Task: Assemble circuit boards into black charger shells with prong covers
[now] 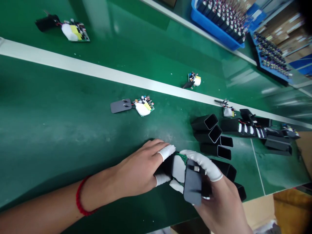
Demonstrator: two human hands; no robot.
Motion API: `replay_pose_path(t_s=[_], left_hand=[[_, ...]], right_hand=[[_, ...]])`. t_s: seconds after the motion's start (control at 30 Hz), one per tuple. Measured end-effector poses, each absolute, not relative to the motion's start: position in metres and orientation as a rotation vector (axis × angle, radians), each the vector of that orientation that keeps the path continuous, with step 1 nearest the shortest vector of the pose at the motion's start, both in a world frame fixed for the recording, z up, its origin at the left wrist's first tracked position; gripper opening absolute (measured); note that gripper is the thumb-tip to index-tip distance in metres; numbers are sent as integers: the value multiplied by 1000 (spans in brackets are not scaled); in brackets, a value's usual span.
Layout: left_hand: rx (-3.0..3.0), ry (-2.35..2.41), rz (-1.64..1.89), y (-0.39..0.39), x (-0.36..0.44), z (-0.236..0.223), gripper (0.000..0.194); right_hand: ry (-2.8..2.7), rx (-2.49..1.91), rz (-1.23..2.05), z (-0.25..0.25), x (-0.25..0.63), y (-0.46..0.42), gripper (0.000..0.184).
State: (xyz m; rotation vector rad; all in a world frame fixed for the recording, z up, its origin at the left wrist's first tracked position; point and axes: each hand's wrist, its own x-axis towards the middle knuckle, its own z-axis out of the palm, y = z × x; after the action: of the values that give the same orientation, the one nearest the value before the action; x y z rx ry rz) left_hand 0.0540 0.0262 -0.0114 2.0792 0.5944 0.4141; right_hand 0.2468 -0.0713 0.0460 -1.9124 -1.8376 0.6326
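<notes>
My left hand, with white finger cots on thumb and forefinger, is closed around a black plastic case. My right hand, also in finger cots, grips a green circuit board that carries a white pad. Beside the board in that hand is a dark grey plug cover with metal prongs. The board's left end meets the mouth of the case; how far it goes inside is hidden by my fingers. A similar board with its plug cover lies beyond my left hand.
Open black cases stand in a cluster to the right. More boards lie across the green bench, beyond a white strip. A blue bin of black parts and a blue tray of components sit at the back right.
</notes>
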Motion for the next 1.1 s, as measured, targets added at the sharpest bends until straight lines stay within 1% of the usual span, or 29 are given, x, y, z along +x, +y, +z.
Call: replay_pose_path(t_s=[0.07,0.13,0.2,0.23,0.27,0.37,0.43,0.5,0.57,0.67,0.7,0.73,0.83,0.9,1.03,1.1], left_hand=[[2069,596,414,26,54,-11,49],[2059,597,418,26,54,-11,50],[2056,608,423,26,54,-10,50],[2055,614,424,26,54,-10,51],[2054,618,425,26,55,-10,52],[2039,626,424,25,55,-11,52],[2026,632,431,26,55,-11,52],[2014,624,450,26,55,-11,49],[2001,600,465,27,55,-9,45],[1992,601,475,27,55,-9,44],[1992,611,484,27,55,-9,45],[1993,617,494,26,55,-10,45],[1999,619,517,25,55,-12,47],[1996,627,517,26,55,-13,48],[1996,629,474,26,56,-14,46],[2022,634,470,25,56,-15,48]], right_hand=[[-1858,-1840,680,46,250,-69,58],[-1822,-1799,746,45,253,-71,72],[-1675,-1824,806,43,253,-78,85],[-1584,-1840,818,42,252,-82,84],[-1506,-1846,817,41,250,-86,78],[-1399,-1819,791,37,239,-89,53],[-1324,-1829,790,34,232,-83,47],[-1239,-1832,867,30,227,-76,48],[-1164,-1815,974,26,225,-71,53],[-1040,-1797,1054,22,227,-76,70],[-1002,-1783,1069,22,228,-80,73],[-967,-1766,1089,22,229,-83,71],[-879,-1765,1117,21,228,-89,55],[-862,-1803,1095,19,224,-86,49],[-892,-1796,1104,12,215,-73,49],[-837,-1783,1154,9,213,-71,50]])
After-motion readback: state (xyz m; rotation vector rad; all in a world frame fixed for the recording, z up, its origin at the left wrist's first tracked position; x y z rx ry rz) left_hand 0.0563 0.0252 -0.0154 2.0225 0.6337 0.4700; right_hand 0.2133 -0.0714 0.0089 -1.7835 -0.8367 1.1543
